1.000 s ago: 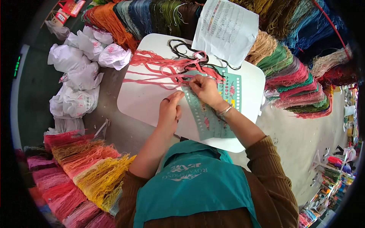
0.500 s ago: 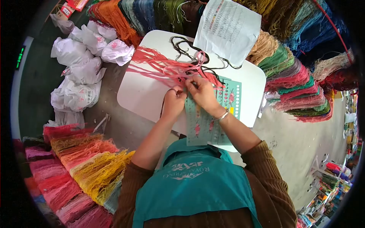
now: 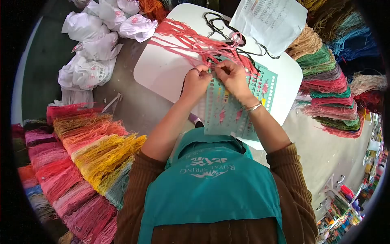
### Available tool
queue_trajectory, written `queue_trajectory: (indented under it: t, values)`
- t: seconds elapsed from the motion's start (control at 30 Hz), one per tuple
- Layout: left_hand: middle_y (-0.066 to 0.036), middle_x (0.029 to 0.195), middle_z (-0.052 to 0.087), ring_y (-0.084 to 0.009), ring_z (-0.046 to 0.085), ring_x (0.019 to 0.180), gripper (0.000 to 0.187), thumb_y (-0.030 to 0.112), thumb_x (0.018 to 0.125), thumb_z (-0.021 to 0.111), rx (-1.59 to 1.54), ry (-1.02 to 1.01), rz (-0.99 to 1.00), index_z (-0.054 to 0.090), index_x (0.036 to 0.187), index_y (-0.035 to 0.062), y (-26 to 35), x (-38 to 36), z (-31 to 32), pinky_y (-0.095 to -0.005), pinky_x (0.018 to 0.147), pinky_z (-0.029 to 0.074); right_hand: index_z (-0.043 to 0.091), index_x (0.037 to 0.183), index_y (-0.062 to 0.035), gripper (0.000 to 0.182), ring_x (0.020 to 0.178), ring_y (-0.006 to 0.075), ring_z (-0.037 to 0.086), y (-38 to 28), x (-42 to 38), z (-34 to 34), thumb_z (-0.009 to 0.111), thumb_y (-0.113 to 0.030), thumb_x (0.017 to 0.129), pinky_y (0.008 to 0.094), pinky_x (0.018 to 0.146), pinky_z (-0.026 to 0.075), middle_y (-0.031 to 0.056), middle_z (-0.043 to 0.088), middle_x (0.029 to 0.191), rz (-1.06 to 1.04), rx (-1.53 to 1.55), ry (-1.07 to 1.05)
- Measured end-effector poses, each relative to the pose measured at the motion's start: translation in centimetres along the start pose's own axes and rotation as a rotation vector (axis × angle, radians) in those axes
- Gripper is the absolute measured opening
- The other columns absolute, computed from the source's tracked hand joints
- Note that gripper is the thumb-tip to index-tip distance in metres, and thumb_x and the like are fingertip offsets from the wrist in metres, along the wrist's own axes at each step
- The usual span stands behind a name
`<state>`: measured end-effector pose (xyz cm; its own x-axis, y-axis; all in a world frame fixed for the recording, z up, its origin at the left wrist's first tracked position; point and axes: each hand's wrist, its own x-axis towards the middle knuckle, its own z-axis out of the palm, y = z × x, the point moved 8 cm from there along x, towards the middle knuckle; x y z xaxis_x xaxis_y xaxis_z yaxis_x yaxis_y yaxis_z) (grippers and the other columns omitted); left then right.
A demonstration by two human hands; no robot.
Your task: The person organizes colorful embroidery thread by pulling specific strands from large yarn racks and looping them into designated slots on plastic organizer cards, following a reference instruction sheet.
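A green card with rows of holes and printed pink flowers (image 3: pixel 227 116) lies over the near part of the white table. At its upper left edge, my left hand (image 3: pixel 196 83) is closed in a pinch, with a dark thread (image 3: pixel 182 86) trailing down beside it. Close by, my right hand (image 3: pixel 235 80) pinches at the same edge, its fingertips nearly meeting the left ones. What the right fingers grip is too small to make out. Pink threads (image 3: pixel 185 35) spread from the card's top edge across the table, and black thread (image 3: pixel 215 25) lies loosely curled behind them.
A printed paper sheet (image 3: pixel 270 24) lies at the far right of the white table (image 3: pixel 152 67). Colourful yarn hanks hang at the right (image 3: pixel 325 85) and lower left (image 3: pixel 105 158). White plastic bags (image 3: pixel 91 49) are piled at the left.
The view has shifted, so the table and hands appear higher and further right. Both hands stay pinched close together at the card's edge, the right fingertips now slightly lower against the left.
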<state>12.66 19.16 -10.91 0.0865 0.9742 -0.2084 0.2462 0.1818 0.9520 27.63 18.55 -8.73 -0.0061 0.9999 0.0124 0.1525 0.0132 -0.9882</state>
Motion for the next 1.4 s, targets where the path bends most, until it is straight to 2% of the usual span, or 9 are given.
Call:
queue_trajectory:
  t: [0.17,0.27,0.47,0.67,0.77,0.93,1.1,1.3,1.4]
  values:
    - [-0.002,0.081,0.061,-0.0086,0.053,0.073,0.023,0.006,0.082,0.056,-0.297,-0.099,-0.231,0.064,0.102,-0.0033,-0.7,-0.3,0.0,-0.0241,0.065,0.042,0.065,0.088,-0.0009,0.008,0.065,0.0058,0.055,0.5,0.1,0.0,0.065,-0.006,0.082,0.0224,0.06,0.046,0.0024,0.064,0.075,0.012,-0.003,-0.005]
    - [0.006,0.065,0.047,-0.0012,0.031,0.043,0.024,0.007,0.088,0.057,-0.329,-0.167,-0.218,0.058,0.111,0.0022,-0.6,-0.2,0.3,-0.0212,0.038,0.019,0.065,0.087,-0.0012,0.007,0.064,0.0056,0.055,0.4,0.0,-0.1,0.066,-0.006,0.082,0.0223,0.06,0.046,0.0015,0.064,0.073,0.018,-0.001,0.019]
    - [0.007,0.061,0.044,-0.0004,0.03,0.044,0.017,0.008,0.088,0.058,-0.291,-0.25,-0.273,0.062,0.104,0.0024,0.9,-0.2,0.6,-0.0204,0.038,0.02,0.065,0.086,-0.0018,0.008,0.062,0.005,0.054,0.5,0.0,-0.1,0.068,-0.006,0.08,0.0219,0.057,0.045,0.0009,0.063,0.071,0.034,0.005,0.016]
    - [0.001,0.068,0.059,-0.0067,0.051,0.057,0.013,0.009,0.085,0.058,0.148,-0.158,0.053,0.066,0.091,0.0001,1.4,1.7,-0.5,-0.0235,0.053,0.041,0.065,0.086,-0.0018,0.015,0.061,0.0075,0.054,0.6,0.4,0.0,0.071,-0.014,0.079,0.0249,0.056,0.045,0.0043,0.064,0.071,0.041,-0.059,-0.017]
    - [-0.004,0.073,0.064,-0.0103,0.057,0.066,0.015,0.009,0.085,0.057,0.193,-0.103,-0.007,0.066,0.093,-0.0009,1.4,1.7,-2.5,-0.0263,0.065,0.046,0.064,0.088,-0.0024,0.021,0.061,0.0124,0.057,0.1,0.8,0.3,0.072,-0.02,0.079,0.0288,0.057,0.046,0.0067,0.064,0.071,0.016,-0.216,-0.06]
    - [-0.001,0.069,0.06,-0.0068,0.05,0.059,0.012,0.012,0.085,0.059,-0.159,-0.359,-0.16,0.066,0.089,0.0031,3.0,-0.1,-0.8,-0.022,0.057,0.039,0.063,0.094,-0.0043,0.031,0.066,0.0192,0.061,-1.1,1.2,0.6,0.075,-0.028,0.077,0.0324,0.062,0.048,0.0089,0.064,0.074,0.002,-0.469,-0.079]
    - [0.002,0.067,0.057,-0.0036,0.042,0.052,0.013,0.016,0.087,0.059,-0.195,-0.415,-0.306,0.065,0.087,0.0047,2.7,-0.2,-0.7,-0.0212,0.048,0.031,0.061,0.094,-0.0011,0.036,0.076,0.0129,0.062,1.2,2.1,0.7,0.072,-0.033,0.083,0.0284,0.066,0.049,0.0078,0.066,0.08,0.138,-0.065,-0.114]
    - [0.006,0.064,0.052,-0.0029,0.035,0.043,0.011,0.016,0.088,0.057,0.115,-0.431,0.094,0.065,0.089,0.0081,3.0,1.4,1.6,-0.0226,0.04,0.022,0.057,0.098,0.0009,0.039,0.077,0.0099,0.061,1.2,2.0,1.3,0.068,-0.035,0.087,0.0261,0.066,0.049,0.0074,0.066,0.08,0.075,0.232,-0.177]
    - [0.007,0.055,0.042,-0.0025,0.031,0.043,0.013,0.018,0.086,0.058,-0.255,-0.491,-0.332,0.057,0.074,0.0113,1.9,1.3,0.6,-0.0218,0.038,0.022,0.057,0.099,-0.0001,0.039,0.072,0.013,0.062,1.2,1.9,1.1,0.067,-0.036,0.086,0.0274,0.067,0.049,0.0092,0.066,0.077,0.18,0.021,-0.173]
